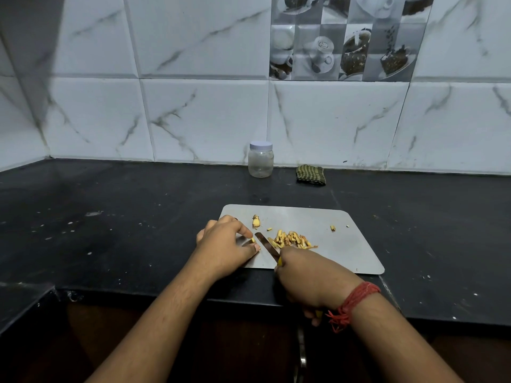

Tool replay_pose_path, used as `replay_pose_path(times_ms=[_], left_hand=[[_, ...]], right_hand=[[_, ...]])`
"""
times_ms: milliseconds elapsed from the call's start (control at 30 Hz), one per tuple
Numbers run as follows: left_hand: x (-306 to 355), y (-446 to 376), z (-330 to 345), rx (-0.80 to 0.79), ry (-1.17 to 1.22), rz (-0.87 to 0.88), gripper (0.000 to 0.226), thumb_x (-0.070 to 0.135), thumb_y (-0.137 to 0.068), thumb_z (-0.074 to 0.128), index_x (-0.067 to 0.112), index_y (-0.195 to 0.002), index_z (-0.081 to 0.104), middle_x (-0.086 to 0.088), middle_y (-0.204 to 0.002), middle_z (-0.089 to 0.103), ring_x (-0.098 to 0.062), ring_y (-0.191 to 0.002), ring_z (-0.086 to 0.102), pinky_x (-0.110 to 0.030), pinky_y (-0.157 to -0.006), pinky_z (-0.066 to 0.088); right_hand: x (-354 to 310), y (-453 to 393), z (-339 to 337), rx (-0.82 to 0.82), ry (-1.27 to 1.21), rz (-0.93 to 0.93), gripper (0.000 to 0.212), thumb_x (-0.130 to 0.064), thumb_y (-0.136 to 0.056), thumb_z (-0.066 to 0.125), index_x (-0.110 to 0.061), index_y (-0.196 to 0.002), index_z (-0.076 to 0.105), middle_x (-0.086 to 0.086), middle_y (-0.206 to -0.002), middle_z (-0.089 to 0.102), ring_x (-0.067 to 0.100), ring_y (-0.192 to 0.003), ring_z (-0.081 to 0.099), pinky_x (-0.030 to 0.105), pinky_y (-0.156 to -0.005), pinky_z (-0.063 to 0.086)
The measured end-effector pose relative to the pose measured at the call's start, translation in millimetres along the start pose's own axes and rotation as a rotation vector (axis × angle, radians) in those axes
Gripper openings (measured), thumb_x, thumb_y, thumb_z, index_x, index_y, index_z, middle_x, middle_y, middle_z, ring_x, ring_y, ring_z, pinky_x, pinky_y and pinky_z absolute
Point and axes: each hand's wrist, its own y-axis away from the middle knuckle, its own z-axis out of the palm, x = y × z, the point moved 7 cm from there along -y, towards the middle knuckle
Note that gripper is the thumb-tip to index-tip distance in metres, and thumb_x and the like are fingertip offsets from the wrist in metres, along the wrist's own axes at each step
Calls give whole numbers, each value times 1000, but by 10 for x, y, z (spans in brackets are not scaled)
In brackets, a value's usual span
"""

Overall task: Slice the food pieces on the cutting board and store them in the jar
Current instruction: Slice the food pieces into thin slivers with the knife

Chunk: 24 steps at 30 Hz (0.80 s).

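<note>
On the grey cutting board (pixel 331 244), the left hand (pixel 224 244) pinched a small yellow food piece (pixel 252 240) between thumb and forefinger near the board's left edge. The right hand (pixel 307 280) gripped a knife (pixel 266 246), its blade just beside that piece. A pile of slices (pixel 291 239) lay mid-board. Beyond the board stood the lidded jar (pixel 260 159), on the dark tabletop (pixel 124 217).

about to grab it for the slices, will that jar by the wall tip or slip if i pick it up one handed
The jar looks clear and nearly empty, so probably light. It stands squat and upright on the counter, so tipping seems unlikely. Its smooth wall may slip in damp fingers. The lid is still on.
</note>
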Motion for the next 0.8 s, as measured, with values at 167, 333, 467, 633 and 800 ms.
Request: replay_pose_path(times_ms=[167,333,467,633,800], left_hand=[[-4,4,0,3,-7,-4,17,49,-84,72,40,-87,57,20,-114,55,-12,-121,42,-44,-111,31],[-6,6,0,1,1,1,15,49,-84,72,41,-86,59,18,-116,57,-13,-121,42,-44,-111,30],[-10,8,1,-4,-3,0,14,49,-85,72,40,-89,62,18,-116,57,-13,-121,42,-45,-111,31],[-9,10,-1,0,-1,-4,16,50,-84,72,39,-88,62,17,-115,57,-14,-121,43,-45,-111,31],[-5,11,4,4,2,-2,16,50,-84,72,39,-86,61,18,-113,56,-13,-120,42,-45,-111,31]], right_hand=[[-12,-28,-5,3,-36,5,10,-4,-97,35,-6,-101,44,15,-76,60,24,-43,56,32,-39,48],[-25,-40,1,-19,-69,18,11,-4,-96,33,-10,-94,41,18,-74,61,23,-38,54,31,-39,48],[-26,-59,11,-24,-67,21,10,-7,-99,32,-8,-102,42,20,-82,63,23,-39,54,33,-41,51],[-18,-47,30,-27,-81,25,11,-7,-99,31,-10,-103,42,24,-88,66,28,-47,58,43,-52,56],[-34,-14,23,-19,-47,19,11,-4,-98,32,-9,-102,41,21,-86,63,28,-48,59,37,-46,53]])
